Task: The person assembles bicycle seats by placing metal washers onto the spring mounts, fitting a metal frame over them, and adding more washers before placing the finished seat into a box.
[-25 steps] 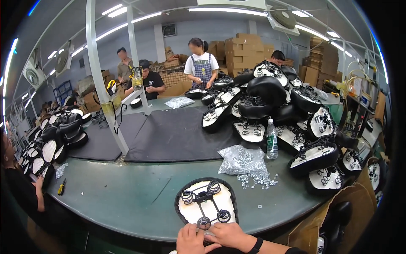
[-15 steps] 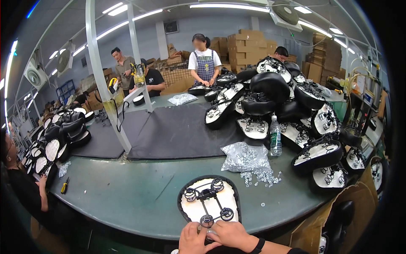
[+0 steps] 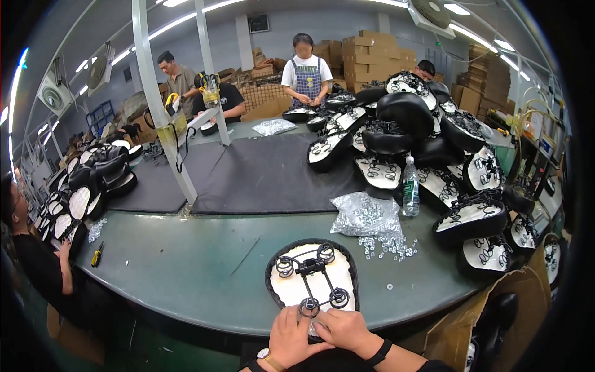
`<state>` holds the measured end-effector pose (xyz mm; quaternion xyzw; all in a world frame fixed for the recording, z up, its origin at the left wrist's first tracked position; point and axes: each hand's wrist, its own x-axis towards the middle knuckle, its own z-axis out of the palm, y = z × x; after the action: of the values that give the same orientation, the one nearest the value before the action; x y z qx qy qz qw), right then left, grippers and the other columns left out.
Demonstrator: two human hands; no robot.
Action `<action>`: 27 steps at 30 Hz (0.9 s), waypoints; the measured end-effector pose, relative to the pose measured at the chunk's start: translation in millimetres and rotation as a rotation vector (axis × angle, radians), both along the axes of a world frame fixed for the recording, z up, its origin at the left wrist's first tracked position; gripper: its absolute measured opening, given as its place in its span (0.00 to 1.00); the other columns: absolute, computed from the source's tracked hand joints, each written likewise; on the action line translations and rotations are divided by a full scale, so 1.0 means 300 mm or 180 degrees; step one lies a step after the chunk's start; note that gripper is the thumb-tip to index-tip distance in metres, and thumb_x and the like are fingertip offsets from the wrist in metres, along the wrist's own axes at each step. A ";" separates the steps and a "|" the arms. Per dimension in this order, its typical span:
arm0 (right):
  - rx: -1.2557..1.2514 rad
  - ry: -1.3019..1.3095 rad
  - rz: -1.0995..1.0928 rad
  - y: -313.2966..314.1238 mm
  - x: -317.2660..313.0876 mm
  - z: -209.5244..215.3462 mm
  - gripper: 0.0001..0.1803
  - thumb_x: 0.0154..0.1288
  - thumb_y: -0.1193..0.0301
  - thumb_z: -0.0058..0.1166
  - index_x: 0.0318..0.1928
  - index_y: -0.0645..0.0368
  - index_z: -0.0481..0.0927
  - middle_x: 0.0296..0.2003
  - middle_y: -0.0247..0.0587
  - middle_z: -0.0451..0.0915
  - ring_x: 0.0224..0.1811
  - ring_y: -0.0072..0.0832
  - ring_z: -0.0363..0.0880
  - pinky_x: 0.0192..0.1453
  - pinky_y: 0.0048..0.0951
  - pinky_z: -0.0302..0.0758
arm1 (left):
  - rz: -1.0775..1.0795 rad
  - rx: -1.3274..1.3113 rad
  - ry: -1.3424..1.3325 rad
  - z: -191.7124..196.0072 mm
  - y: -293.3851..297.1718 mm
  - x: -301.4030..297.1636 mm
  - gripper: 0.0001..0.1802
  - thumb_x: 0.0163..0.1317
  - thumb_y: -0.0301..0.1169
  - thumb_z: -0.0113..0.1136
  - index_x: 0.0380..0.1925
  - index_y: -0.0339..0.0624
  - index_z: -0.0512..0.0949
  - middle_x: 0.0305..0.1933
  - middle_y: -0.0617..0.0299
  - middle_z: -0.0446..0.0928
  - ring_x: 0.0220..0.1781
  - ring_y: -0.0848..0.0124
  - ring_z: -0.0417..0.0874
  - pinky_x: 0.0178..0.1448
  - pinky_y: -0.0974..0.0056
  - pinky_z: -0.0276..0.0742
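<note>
A bicycle saddle [image 3: 288, 290] lies underside up at the near edge of the green table, its white base ringed by black cover. Black coil springs and a wire frame [image 3: 310, 268] stand on it. My left hand [image 3: 290, 340] is closed at the saddle's near end, fingertips beside the nearest coil. Touching it there, my right hand [image 3: 344, 328] has its fingers curled and thumb pressed in. Something small and shiny shows between the hands, too covered to name.
Behind the saddle are a clear bag of metal nuts [image 3: 365, 214], loose nuts [image 3: 396, 249] and a water bottle [image 3: 411, 189]. Saddles [image 3: 406, 115] pile up at right, more [image 3: 80, 201] at left near a co-worker. Yellow-handled pliers [image 3: 97, 255] lie left. A metal post [image 3: 162, 118] rises mid-table.
The whole view has shifted, so the table and saddle sit slightly higher in the picture. Both my hands stay at the saddle's near end. Across the table, the apron-wearing person's hands have lifted a little.
</note>
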<state>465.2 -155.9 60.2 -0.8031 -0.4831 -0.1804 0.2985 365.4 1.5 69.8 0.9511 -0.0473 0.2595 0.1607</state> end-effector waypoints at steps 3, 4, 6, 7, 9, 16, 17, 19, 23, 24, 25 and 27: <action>-0.0225 0.0093 -0.0118 0.015 -0.008 0.012 0.11 0.59 0.58 0.68 0.35 0.50 0.86 0.22 0.31 0.77 0.22 0.33 0.82 0.23 0.34 0.78 | 0.0052 -0.0017 0.0106 -0.005 -0.005 -0.012 0.54 0.44 0.66 0.77 0.62 0.38 0.74 0.57 0.47 0.71 0.58 0.49 0.73 0.59 0.48 0.74; -0.0280 0.0085 -0.0048 0.016 -0.007 0.004 0.12 0.59 0.58 0.68 0.34 0.50 0.85 0.23 0.31 0.78 0.23 0.34 0.83 0.23 0.35 0.78 | 0.0062 0.0038 0.0092 -0.013 -0.001 -0.015 0.54 0.44 0.66 0.76 0.62 0.36 0.74 0.57 0.47 0.71 0.57 0.49 0.73 0.60 0.48 0.74; -0.0359 0.0093 -0.0025 0.017 -0.011 0.004 0.12 0.59 0.58 0.68 0.33 0.50 0.84 0.23 0.31 0.78 0.23 0.33 0.83 0.23 0.35 0.78 | 0.0083 0.0028 0.0113 -0.009 -0.004 -0.022 0.54 0.45 0.66 0.76 0.61 0.36 0.74 0.57 0.47 0.71 0.57 0.49 0.73 0.60 0.48 0.74; -0.0424 0.0080 -0.0011 0.017 -0.010 0.004 0.12 0.59 0.57 0.68 0.32 0.50 0.84 0.23 0.31 0.78 0.23 0.33 0.83 0.23 0.34 0.78 | 0.0095 0.0032 0.0112 -0.005 -0.003 -0.021 0.53 0.45 0.65 0.76 0.61 0.35 0.74 0.58 0.47 0.71 0.57 0.49 0.73 0.61 0.49 0.74; -0.0370 0.0064 0.0059 0.017 -0.002 0.007 0.08 0.59 0.61 0.68 0.33 0.49 0.85 0.21 0.31 0.75 0.21 0.32 0.81 0.22 0.34 0.76 | 0.0056 -0.0043 0.0071 -0.005 0.006 -0.007 0.53 0.45 0.65 0.76 0.61 0.35 0.74 0.57 0.48 0.71 0.57 0.49 0.73 0.61 0.49 0.74; -0.0095 0.0172 0.0047 0.021 0.002 0.025 0.14 0.61 0.65 0.66 0.47 0.51 0.88 0.21 0.32 0.73 0.20 0.31 0.77 0.23 0.34 0.75 | 0.0108 -0.0101 0.0157 -0.025 0.008 -0.001 0.57 0.45 0.64 0.77 0.66 0.33 0.71 0.65 0.42 0.70 0.67 0.45 0.70 0.70 0.47 0.72; -0.0195 0.0178 0.0034 0.027 0.001 0.027 0.14 0.61 0.65 0.66 0.47 0.51 0.88 0.21 0.32 0.74 0.20 0.32 0.78 0.23 0.34 0.75 | 0.0123 -0.0087 0.0056 -0.026 0.005 -0.002 0.57 0.44 0.64 0.78 0.65 0.32 0.71 0.63 0.41 0.70 0.66 0.43 0.71 0.69 0.47 0.73; -0.0280 0.0182 0.0013 0.024 0.000 0.031 0.14 0.60 0.64 0.66 0.47 0.51 0.87 0.21 0.32 0.75 0.21 0.32 0.79 0.23 0.35 0.75 | 0.0107 -0.0030 0.0110 -0.038 0.008 -0.006 0.59 0.44 0.65 0.78 0.66 0.32 0.70 0.64 0.40 0.70 0.68 0.42 0.70 0.69 0.47 0.73; -0.0139 0.0067 0.0151 0.001 -0.006 0.030 0.11 0.60 0.63 0.66 0.42 0.51 0.86 0.20 0.31 0.75 0.21 0.33 0.80 0.23 0.35 0.75 | 0.0151 -0.0129 0.0158 -0.047 0.003 -0.014 0.58 0.43 0.64 0.78 0.65 0.33 0.71 0.65 0.40 0.69 0.68 0.42 0.70 0.69 0.47 0.73; 0.0076 0.0078 0.0155 -0.005 -0.008 0.023 0.11 0.61 0.63 0.66 0.44 0.50 0.87 0.20 0.30 0.75 0.21 0.32 0.80 0.23 0.35 0.75 | 0.0162 -0.0050 0.0159 -0.047 0.000 -0.011 0.58 0.43 0.64 0.79 0.65 0.33 0.71 0.65 0.41 0.69 0.68 0.42 0.70 0.69 0.47 0.73; 0.0076 0.0066 0.0148 -0.002 -0.007 0.019 0.11 0.61 0.63 0.66 0.44 0.50 0.87 0.20 0.30 0.75 0.21 0.32 0.80 0.23 0.35 0.75 | 0.0154 -0.0049 0.0147 -0.042 -0.002 -0.010 0.58 0.43 0.64 0.79 0.65 0.33 0.71 0.65 0.41 0.69 0.68 0.42 0.70 0.69 0.47 0.73; 0.0090 0.0253 0.0063 0.012 -0.007 0.012 0.12 0.60 0.65 0.66 0.45 0.49 0.88 0.19 0.31 0.74 0.19 0.33 0.78 0.21 0.35 0.73 | 0.0209 -0.0119 0.0347 -0.020 -0.009 -0.015 0.58 0.44 0.63 0.78 0.66 0.32 0.70 0.66 0.42 0.70 0.69 0.46 0.70 0.72 0.48 0.71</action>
<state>463.1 -152.2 63.8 -0.8004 -0.4763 -0.1522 0.3305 360.9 -1.3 63.8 0.9617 -0.0024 0.2132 0.1722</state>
